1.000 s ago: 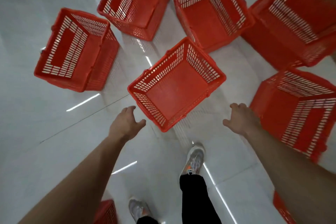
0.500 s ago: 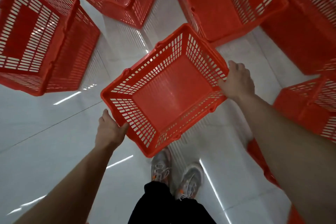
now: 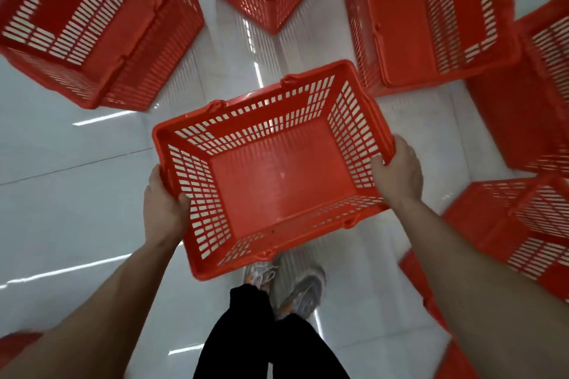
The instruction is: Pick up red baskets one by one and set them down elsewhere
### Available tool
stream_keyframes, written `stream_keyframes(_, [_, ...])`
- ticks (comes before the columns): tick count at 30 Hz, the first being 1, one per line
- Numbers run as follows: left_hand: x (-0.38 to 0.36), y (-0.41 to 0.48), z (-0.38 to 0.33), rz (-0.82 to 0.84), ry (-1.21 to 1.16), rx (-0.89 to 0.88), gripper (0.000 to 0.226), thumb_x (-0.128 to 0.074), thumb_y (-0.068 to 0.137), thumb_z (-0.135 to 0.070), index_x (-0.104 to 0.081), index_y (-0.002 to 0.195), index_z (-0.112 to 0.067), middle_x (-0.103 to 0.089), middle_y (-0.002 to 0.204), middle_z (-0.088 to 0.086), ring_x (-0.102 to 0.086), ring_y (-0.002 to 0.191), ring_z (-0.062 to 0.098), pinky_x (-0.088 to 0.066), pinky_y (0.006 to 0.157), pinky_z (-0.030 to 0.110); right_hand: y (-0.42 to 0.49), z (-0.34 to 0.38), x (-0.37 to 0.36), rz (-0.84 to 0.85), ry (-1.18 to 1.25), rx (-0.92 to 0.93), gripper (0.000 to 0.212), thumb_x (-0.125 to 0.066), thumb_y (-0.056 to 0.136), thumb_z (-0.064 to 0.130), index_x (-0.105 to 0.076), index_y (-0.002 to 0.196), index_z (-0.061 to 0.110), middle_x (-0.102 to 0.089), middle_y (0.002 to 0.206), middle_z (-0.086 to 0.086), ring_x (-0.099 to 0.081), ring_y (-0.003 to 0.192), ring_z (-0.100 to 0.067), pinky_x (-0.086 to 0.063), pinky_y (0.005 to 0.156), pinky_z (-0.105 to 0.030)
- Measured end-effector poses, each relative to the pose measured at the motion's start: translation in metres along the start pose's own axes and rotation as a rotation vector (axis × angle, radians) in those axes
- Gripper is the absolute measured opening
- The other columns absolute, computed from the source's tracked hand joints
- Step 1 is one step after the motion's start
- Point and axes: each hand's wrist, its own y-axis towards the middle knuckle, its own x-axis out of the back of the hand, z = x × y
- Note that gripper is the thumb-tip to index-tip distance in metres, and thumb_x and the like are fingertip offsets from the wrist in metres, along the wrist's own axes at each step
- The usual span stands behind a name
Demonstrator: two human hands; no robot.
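Basket in hand, off the floor.
Your left hand [image 3: 164, 204] and right hand [image 3: 397, 174] grasp the short rims of the empty red basket [image 3: 277, 175], held above your shoes [image 3: 300, 292]; setting it down remains.

Dim, cool light from overhead strips, mirrored as white streaks on the glossy floor [image 3: 77, 194] toward nine and six o'clock. Wide-angle bending stretches the red baskets [image 3: 92, 24] at the edges; slight motion blur at ten o'clock.
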Motion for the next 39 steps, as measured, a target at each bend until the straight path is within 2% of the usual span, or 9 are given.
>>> stream_keyframes(3, [0.071, -0.028, 0.003, -0.072, 0.026, 0.059, 0.043, -0.062, 0.092, -0.033, -0.047, 0.132, -0.023, -0.065, 0.121, 0.005, -0.065, 0.097, 0.022, -0.054, 0.085, 0.050, -0.042, 0.035, 0.032, 0.039, 0.035, 0.090, 0.040, -0.058, 0.091, 0.023, -0.053, 0.130, 0.011, -0.065, 0.118, -0.013, -0.060, 0.108, -0.034, -0.047, 0.090, -0.040])
stream_keyframes(8, [0.189, -0.096, 0.028, -0.222, 0.006, 0.150, 0.046, -0.063, 0.086, -0.020, -0.054, 0.131, -0.015, -0.069, 0.116, 0.010, -0.066, 0.096, 0.029, -0.047, 0.082, 0.038, -0.109, 0.112, 0.086, 0.097, -0.013, 0.285, 0.027, -0.059, 0.094, 0.027, -0.052, 0.115, 0.012, -0.069, 0.103, -0.014, -0.065, 0.091, -0.036, -0.046, 0.071, -0.035])
stream_keyframes(16, [0.323, -0.267, 0.114, -0.395, -0.140, 0.330, 0.043, -0.066, 0.086, -0.019, -0.055, 0.127, -0.023, -0.070, 0.110, 0.003, -0.067, 0.094, 0.027, -0.045, 0.079, 0.032, -0.245, 0.227, 0.110, 0.192, -0.050, 0.543, 0.018, -0.062, 0.088, 0.032, -0.048, 0.098, 0.025, -0.065, 0.087, -0.005, -0.058, 0.074, -0.028, -0.037, 0.066, -0.032])
stream_keyframes(21, [0.383, -0.358, 0.190, -0.538, -0.235, 0.582, 0.050, -0.067, 0.088, -0.015, -0.051, 0.136, -0.015, -0.068, 0.120, 0.010, -0.066, 0.101, 0.031, -0.048, 0.085, 0.039, -0.345, 0.295, 0.074, 0.305, -0.084, 0.705, 0.019, -0.062, 0.086, 0.034, -0.048, 0.096, 0.027, -0.055, 0.079, 0.004, -0.049, 0.067, -0.021, -0.037, 0.066, -0.031])
stream_keyframes(25, [0.422, -0.420, 0.263, -0.645, -0.293, 0.721, 0.051, -0.066, 0.089, -0.014, -0.050, 0.138, -0.016, -0.068, 0.119, 0.010, -0.066, 0.097, 0.029, -0.048, 0.079, 0.036, -0.433, 0.347, 0.028, 0.412, -0.097, 0.852, 0.020, -0.060, 0.084, 0.039, -0.051, 0.099, 0.027, -0.057, 0.079, 0.008, -0.053, 0.069, -0.018, -0.039, 0.067, -0.030])
stream_keyframes(28, [0.446, -0.467, 0.315, -0.735, -0.324, 0.791, 0.046, -0.066, 0.088, -0.015, -0.053, 0.132, -0.016, -0.068, 0.105, 0.002, -0.059, 0.073, 0.013, -0.041, 0.063, 0.023, -0.504, 0.382, -0.002, 0.472, -0.123, 0.941, 0.024, -0.059, 0.082, 0.040, -0.053, 0.100, 0.026, -0.060, 0.081, 0.005, -0.056, 0.073, -0.021, -0.042, 0.068, -0.031])
stream_keyframes(31, [0.465, -0.513, 0.363, -0.810, -0.401, 0.873, 0.044, -0.066, 0.089, -0.020, -0.053, 0.131, -0.018, -0.062, 0.097, -0.008, -0.054, 0.066, -0.004, -0.039, 0.057, 0.017, -0.576, 0.417, -0.028, 0.521, -0.177, 1.063, 0.028, -0.061, 0.084, 0.037, -0.056, 0.106, 0.019, -0.069, 0.090, -0.006, -0.064, 0.081, -0.028, -0.045, 0.071, -0.033])
stream_keyframes(35, [0.477, -0.566, 0.417, -0.863, -0.496, 0.999, 0.044, -0.065, 0.091, -0.022, -0.051, 0.132, -0.018, -0.068, 0.107, 0.000, -0.059, 0.074, 0.012, -0.050, 0.069, 0.029, -0.673, 0.466, -0.058, 0.550, -0.273, 1.228, 0.030, -0.061, 0.086, 0.035, -0.057, 0.108, 0.016, -0.070, 0.094, -0.009, -0.063, 0.081, -0.029, -0.039, 0.069, -0.030])
stream_keyframes(39, [0.469, -0.606, 0.446, -0.909, -0.597, 1.118, 0.043, -0.065, 0.091, -0.027, -0.051, 0.131, -0.019, -0.069, 0.108, 0.001, -0.061, 0.077, 0.015, -0.052, 0.073, 0.036, -0.750, 0.509, -0.089, 0.599, -0.379, 1.388, 0.030, -0.060, 0.087, 0.038, -0.056, 0.108, 0.017, -0.066, 0.088, -0.003, -0.057, 0.072, -0.023, -0.039, 0.067, -0.029])
